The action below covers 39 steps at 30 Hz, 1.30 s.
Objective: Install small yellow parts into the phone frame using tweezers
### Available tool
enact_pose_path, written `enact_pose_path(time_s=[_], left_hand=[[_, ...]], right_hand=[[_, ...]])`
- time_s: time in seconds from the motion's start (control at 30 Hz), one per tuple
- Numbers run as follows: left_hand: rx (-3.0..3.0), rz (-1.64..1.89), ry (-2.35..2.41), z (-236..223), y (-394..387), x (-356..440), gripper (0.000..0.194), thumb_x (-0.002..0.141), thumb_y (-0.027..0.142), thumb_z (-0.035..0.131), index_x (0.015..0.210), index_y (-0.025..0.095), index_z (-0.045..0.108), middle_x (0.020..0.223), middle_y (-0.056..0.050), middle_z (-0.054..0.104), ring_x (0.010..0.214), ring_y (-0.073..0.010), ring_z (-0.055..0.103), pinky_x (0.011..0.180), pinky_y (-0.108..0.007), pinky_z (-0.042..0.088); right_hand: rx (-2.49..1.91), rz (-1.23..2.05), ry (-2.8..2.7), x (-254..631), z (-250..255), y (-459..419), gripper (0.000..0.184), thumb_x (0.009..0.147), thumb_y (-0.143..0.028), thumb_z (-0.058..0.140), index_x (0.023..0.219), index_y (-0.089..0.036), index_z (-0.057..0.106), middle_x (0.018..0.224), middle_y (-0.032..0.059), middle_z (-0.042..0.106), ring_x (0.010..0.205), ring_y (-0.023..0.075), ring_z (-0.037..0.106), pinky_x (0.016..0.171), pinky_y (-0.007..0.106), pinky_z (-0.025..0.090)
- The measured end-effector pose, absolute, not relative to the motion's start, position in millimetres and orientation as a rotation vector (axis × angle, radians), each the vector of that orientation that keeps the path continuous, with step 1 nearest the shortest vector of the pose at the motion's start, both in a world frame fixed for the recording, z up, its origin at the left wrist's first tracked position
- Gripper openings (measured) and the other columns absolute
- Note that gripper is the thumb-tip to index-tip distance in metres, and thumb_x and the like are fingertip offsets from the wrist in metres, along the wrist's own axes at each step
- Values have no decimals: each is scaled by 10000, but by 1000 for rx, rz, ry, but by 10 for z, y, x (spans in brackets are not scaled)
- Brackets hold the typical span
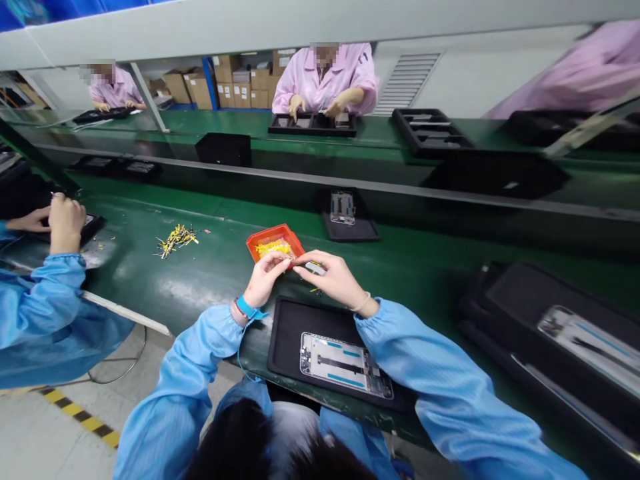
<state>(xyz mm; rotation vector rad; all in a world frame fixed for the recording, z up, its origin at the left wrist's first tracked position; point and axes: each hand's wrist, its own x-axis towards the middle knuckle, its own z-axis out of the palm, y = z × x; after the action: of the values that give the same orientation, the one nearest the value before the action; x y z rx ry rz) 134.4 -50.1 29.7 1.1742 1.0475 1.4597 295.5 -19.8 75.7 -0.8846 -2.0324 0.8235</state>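
Note:
My left hand (265, 277) and my right hand (333, 277) meet fingertip to fingertip just in front of an orange tray (260, 239) that holds small yellow parts (273, 247). My left fingers pinch something tiny that I cannot make out. My right hand holds a small grey piece (315, 268) between thumb and fingers. Below my hands a phone frame (345, 364) lies flat on a black mat (290, 330) at the near edge of the green bench (210, 267). A blue strap (247, 309) circles my left wrist.
Loose yellow scraps (176, 239) lie to the left. A co-worker's hands (65, 220) in blue sleeves work at far left. Another phone frame on a black pad (345, 212) sits on the belt beyond. Black trays (550, 333) lie at right. Two people in pink work across the line.

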Motion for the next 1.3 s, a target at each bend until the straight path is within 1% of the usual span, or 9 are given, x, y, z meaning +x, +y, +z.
enact_pose_path(time_s=[0.37,0.53,0.67,0.8,0.9,1.07,1.17,1.23,1.3], left_hand=[[1262,1220,960,387,-764,1716,331,795,513,667,833,200,564,880,-14,599,854,-170,567,808,-317,467],[1351,1134,940,467,-833,1814,257,820,443,646,829,195,579,852,-18,583,804,-166,560,769,-310,466],[1843,975,963,604,-845,1798,87,826,263,603,793,182,601,877,-37,557,824,-175,545,761,-311,463],[2399,637,1070,724,-903,1824,61,838,170,515,806,176,566,917,-51,570,863,-199,556,790,-343,438],[2514,472,1136,761,-1024,1888,68,858,170,483,827,174,544,932,-57,583,836,-198,559,766,-331,429],[2458,375,1044,678,-1301,2055,57,864,164,478,849,180,531,872,-37,595,802,-188,563,734,-305,429],[2413,341,950,544,-1365,2179,47,842,150,520,818,187,537,812,-17,584,770,-177,565,731,-284,439],[2384,359,969,448,-1336,2242,56,831,137,535,801,184,538,803,-19,578,765,-179,561,745,-284,447],[2358,387,1033,371,-1280,2275,61,832,124,525,807,177,538,819,-32,578,776,-185,557,758,-293,454]], right_hand=[[-963,731,-2037,3444,758,-661,129,809,-277,570,883,-232,666,946,65,680,826,231,652,753,353,530],[-955,689,-2022,3610,750,-760,105,851,-237,535,815,-225,633,880,62,666,794,213,650,719,320,524],[-992,685,-2224,3750,725,-821,64,805,-189,566,776,-223,611,917,52,666,807,210,640,678,292,496],[-1076,662,-2351,3871,729,-910,66,806,-162,570,797,-205,620,967,60,660,811,210,639,625,275,470],[-1099,856,-2273,4026,749,-941,102,838,-291,596,852,-199,639,852,50,652,745,207,623,634,292,469],[-1170,1384,-1717,4305,682,-930,398,834,-579,594,700,-204,595,629,-2,542,547,163,518,539,286,446],[-1056,1498,-1424,4323,536,-938,477,870,-623,522,621,-218,558,671,20,532,610,186,532,590,321,476],[-967,1476,-1341,4288,422,-961,497,875,-657,482,643,-227,572,744,43,557,708,215,561,649,347,498],[-934,1458,-1326,4256,323,-996,490,882,-671,455,705,-234,590,771,41,563,667,202,557,605,342,503]])
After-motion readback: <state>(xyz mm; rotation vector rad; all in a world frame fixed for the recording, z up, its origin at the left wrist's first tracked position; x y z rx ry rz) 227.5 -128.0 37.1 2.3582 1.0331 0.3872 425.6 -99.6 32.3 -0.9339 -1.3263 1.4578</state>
